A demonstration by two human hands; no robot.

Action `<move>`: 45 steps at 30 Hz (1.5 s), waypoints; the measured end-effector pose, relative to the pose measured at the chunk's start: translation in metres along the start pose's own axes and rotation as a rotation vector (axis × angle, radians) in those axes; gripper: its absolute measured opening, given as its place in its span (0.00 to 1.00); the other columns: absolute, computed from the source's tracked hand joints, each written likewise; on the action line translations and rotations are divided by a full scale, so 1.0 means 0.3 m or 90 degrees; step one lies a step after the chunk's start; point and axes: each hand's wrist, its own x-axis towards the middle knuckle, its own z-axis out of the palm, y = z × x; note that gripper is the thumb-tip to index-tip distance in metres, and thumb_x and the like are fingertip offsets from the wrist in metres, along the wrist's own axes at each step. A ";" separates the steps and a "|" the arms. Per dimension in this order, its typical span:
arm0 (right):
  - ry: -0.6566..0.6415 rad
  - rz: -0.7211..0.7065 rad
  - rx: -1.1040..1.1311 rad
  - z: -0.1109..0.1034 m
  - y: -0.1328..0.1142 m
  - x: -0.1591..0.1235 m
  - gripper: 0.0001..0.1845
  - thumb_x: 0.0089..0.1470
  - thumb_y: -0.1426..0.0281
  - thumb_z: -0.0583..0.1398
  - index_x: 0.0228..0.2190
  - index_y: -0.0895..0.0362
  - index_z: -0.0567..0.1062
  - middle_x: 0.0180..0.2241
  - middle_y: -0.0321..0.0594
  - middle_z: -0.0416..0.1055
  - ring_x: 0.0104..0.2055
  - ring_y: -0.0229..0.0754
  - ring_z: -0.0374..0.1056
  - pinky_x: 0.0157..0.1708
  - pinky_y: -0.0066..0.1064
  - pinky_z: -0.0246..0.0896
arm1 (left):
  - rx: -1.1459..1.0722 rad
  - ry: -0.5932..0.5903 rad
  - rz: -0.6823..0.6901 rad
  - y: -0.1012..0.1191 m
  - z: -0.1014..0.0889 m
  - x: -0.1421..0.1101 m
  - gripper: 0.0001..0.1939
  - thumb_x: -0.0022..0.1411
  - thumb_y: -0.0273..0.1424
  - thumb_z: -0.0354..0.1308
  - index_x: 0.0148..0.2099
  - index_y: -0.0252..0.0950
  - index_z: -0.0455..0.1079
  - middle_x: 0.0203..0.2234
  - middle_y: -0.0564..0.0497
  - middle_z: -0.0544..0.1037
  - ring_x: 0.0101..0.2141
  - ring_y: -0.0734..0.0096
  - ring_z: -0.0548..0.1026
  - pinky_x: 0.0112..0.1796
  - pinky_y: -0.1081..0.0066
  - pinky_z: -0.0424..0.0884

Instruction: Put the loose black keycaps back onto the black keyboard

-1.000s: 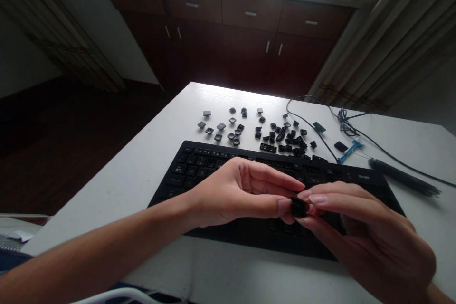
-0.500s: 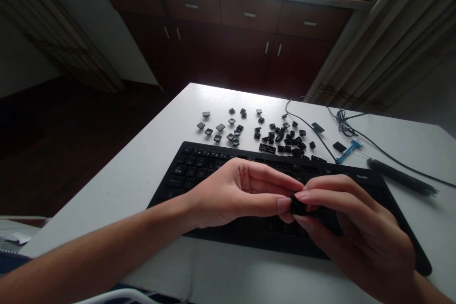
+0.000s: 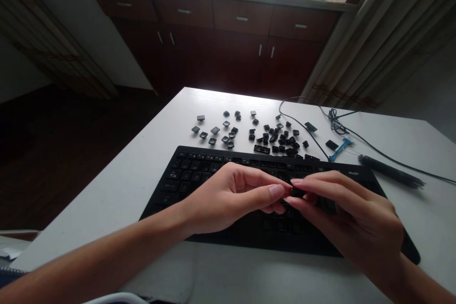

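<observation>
A small black keycap [image 3: 297,192] is pinched between the thumb and fingers of my right hand [image 3: 359,213], just above the keyboard. My left hand [image 3: 235,192] meets it from the other side, thumb pressed toward the index finger, tips at the keycap's left edge. Whether something sits between those left fingertips is hidden. Below both hands lies the black keyboard [image 3: 171,185]; its left keys show, and my hands cover much of the middle. Some key places along its top rows look bare.
Loose keycaps [image 3: 214,130] lie scattered behind the keyboard, with a denser pile [image 3: 285,140] to their right. Further right are a blue brush [image 3: 340,148], a bundle of thin black sticks [image 3: 390,171] and a coiled cable [image 3: 335,121]. All rest on a white table [image 3: 117,190].
My left thumb has drawn back from the keycap's face to its left edge, while my right fingers keep hold of it. The view has shifted slightly.
</observation>
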 end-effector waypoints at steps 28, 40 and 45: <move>-0.055 -0.046 0.046 0.002 0.006 0.003 0.30 0.50 0.75 0.70 0.55 0.53 0.74 0.39 0.40 0.79 0.31 0.37 0.76 0.29 0.23 0.76 | 0.058 0.027 -0.028 -0.001 0.005 -0.006 0.12 0.57 0.35 0.68 0.41 0.32 0.80 0.30 0.49 0.81 0.32 0.73 0.76 0.34 0.77 0.70; 0.003 0.063 -0.010 -0.029 0.030 0.028 0.15 0.54 0.75 0.67 0.44 0.51 0.78 0.41 0.38 0.75 0.34 0.35 0.74 0.32 0.25 0.74 | 0.042 0.040 0.030 -0.004 0.006 -0.004 0.11 0.63 0.36 0.64 0.43 0.34 0.79 0.36 0.49 0.82 0.33 0.77 0.77 0.36 0.80 0.73; 0.022 0.130 -0.096 -0.116 0.095 0.060 0.12 0.54 0.67 0.68 0.43 0.49 0.79 0.37 0.35 0.77 0.32 0.35 0.73 0.32 0.24 0.73 | 0.022 0.066 0.088 -0.016 -0.016 -0.003 0.08 0.64 0.34 0.63 0.44 0.37 0.76 0.37 0.53 0.80 0.33 0.80 0.75 0.35 0.83 0.71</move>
